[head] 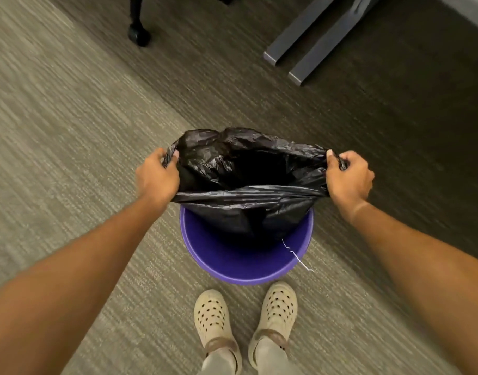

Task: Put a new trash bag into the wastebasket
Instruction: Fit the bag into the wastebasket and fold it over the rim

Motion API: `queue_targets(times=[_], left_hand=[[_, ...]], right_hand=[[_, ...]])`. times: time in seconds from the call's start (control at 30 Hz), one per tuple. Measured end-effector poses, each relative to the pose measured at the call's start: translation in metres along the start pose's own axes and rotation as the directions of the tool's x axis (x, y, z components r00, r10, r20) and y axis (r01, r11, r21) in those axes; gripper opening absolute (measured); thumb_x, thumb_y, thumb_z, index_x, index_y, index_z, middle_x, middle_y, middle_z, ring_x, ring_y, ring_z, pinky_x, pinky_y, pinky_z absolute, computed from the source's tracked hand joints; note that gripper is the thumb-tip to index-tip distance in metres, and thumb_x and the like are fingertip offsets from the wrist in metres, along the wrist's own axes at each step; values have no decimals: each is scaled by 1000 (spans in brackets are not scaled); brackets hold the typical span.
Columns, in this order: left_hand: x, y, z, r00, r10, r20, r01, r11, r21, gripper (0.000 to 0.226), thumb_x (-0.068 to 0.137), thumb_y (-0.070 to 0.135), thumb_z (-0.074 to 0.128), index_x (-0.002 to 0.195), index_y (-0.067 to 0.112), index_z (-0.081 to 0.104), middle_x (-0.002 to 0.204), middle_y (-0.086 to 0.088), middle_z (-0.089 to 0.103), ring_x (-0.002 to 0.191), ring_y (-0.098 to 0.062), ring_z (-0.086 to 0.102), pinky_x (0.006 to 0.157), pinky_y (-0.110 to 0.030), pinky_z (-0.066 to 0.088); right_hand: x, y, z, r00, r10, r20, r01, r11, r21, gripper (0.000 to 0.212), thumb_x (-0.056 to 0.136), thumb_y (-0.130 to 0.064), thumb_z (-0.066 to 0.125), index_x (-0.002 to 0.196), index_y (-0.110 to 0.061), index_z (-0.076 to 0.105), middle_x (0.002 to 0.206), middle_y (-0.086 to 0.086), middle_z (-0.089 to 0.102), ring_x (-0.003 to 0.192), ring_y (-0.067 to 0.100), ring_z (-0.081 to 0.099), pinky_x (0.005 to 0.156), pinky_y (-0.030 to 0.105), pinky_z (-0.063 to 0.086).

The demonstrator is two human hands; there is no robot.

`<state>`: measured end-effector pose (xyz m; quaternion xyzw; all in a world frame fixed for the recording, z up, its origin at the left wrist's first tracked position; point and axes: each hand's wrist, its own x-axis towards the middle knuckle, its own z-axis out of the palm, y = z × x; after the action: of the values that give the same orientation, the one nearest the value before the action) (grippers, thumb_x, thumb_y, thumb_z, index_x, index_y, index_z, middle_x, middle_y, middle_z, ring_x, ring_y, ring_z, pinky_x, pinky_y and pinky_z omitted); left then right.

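Note:
A black trash bag (246, 207) hangs with its mouth stretched wide above a purple wastebasket (232, 263) that stands on the carpet. The bag's lower part dips inside the basket. My left hand (158, 177) grips the bag's rim on the left side. My right hand (349, 177) grips the rim on the right side. A thin white thread (297, 257) trails over the basket's near right edge.
My two feet in beige clogs (246, 326) stand just in front of the basket. Grey metal desk legs (313, 41) lie on the floor at the far right. A black chair caster (139, 36) sits at the far left of centre.

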<state>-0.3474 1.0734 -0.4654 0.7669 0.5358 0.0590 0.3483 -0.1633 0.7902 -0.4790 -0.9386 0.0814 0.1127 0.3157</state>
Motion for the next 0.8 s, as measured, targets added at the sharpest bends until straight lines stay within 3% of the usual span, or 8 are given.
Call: queue_targets(times=[0.17,0.33,0.43,0.5,0.6,0.7,0.8], left_hand=[[16,-8,26,993,-118,-10,118,993,-3,28,94,40,54,105,17,67,97,-6,67,90,-26,61,80,-35,48],[28,-20,38,974,-227,10,227,973,-50,35,93,40,56,117,16,65,109,-10,69,98,-28,64,92,-43,53],[35,-26,45,959,-282,22,283,959,-3,33,91,39,58,112,16,67,109,-12,68,99,-30,64,92,-42,53],[30,-33,50,943,-324,73,323,946,27,25,89,35,62,102,13,65,106,-13,68,98,-31,64,90,-42,54],[17,-49,49,911,-395,122,391,919,52,17,86,26,66,90,11,59,95,-12,64,88,-29,63,76,-36,53],[10,-61,41,869,-458,187,466,885,-2,20,82,16,70,94,4,60,92,-12,66,80,-26,65,61,-33,55],[-2,-70,31,844,-496,205,510,860,-19,22,85,19,72,78,12,52,81,-7,62,66,-15,59,44,-22,45]], right_hand=[[19,9,32,984,179,16,-176,978,-114,43,81,-52,61,109,-21,69,118,16,66,111,37,59,90,35,47],[36,19,37,958,286,-6,-286,958,-26,41,79,-42,64,113,-19,66,118,12,67,111,31,61,95,36,50],[39,31,44,951,289,111,-278,955,-106,26,75,-32,64,92,-12,66,99,9,67,95,29,64,77,35,53],[33,44,47,904,352,241,-313,931,-189,24,73,-27,67,87,-7,68,89,9,65,82,27,63,65,30,46],[21,64,48,823,452,343,-405,892,-203,18,73,-20,69,83,-5,66,77,5,59,67,19,56,60,28,42],[13,78,43,751,528,397,-503,846,-176,10,73,-15,68,72,-11,60,71,6,52,61,21,50,51,28,39],[-3,90,35,732,551,402,-545,827,-141,24,78,-28,76,71,-16,57,68,4,53,55,17,46,43,25,33]])
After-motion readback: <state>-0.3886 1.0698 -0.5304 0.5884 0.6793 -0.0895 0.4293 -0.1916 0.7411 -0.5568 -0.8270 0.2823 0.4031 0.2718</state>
